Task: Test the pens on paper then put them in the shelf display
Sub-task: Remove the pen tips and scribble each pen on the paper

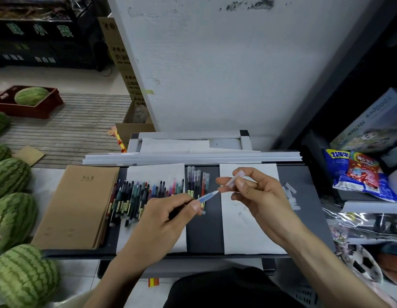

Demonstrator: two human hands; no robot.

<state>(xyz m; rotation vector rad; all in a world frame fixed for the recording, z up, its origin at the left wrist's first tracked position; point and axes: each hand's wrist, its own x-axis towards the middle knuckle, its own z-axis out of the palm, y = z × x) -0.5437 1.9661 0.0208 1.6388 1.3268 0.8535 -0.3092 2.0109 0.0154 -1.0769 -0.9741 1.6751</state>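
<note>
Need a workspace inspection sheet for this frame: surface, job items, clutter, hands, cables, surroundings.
Surface: dark table with a left sheet and a right sheet of white paper.
Job's things: uncapped pen; clear cap; pen pile on the left sheet; capped pens between the sheets.
Clutter: brown notebooks at left; loose caps at right.
Hands: left hand grips the pen; right hand fingers pinch the cap.
Cables: nothing seen.
Surroundings: watermelons left; snack bags right.
</note>
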